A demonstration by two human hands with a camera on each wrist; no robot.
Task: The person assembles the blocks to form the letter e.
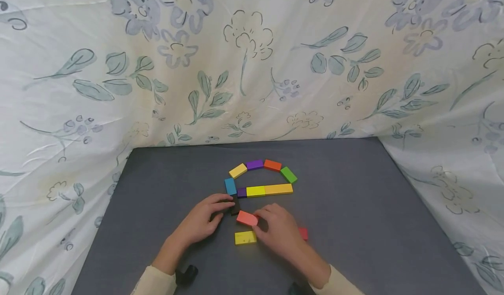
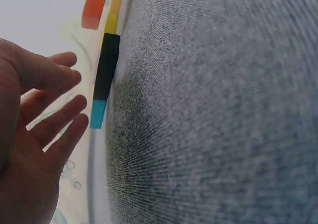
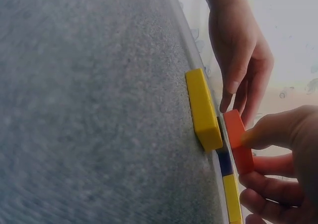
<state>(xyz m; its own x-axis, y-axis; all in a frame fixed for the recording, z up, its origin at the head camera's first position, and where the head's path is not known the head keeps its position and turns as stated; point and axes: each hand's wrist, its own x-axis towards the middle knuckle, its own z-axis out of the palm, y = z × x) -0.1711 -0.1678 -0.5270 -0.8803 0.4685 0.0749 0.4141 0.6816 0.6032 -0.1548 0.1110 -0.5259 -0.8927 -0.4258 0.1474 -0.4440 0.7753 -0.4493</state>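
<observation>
My right hand [image 1: 279, 229] pinches a coral-red block [image 1: 246, 218] between thumb and fingers. The right wrist view shows this block [image 3: 238, 140] held just off the cloth. Beside a black block [image 1: 235, 206] is my left hand [image 1: 202, 220], fingers loosely extended, the fingertips at its near left side; whether they touch it I cannot tell. A blue block [image 1: 230, 186] adjoins the black one's far end. Close to my right hand lies a yellow block [image 1: 245, 238], and a red block [image 1: 303, 233] is partly hidden behind that hand.
An arc of a pale yellow block [image 1: 238, 171], a purple block [image 1: 254, 164], an orange-red block [image 1: 272, 165] and a green block [image 1: 288, 175] lies farther back. Below it runs a row with a small purple block [image 1: 242, 193], a bright yellow block [image 1: 256, 191] and an orange-yellow block [image 1: 278, 189].
</observation>
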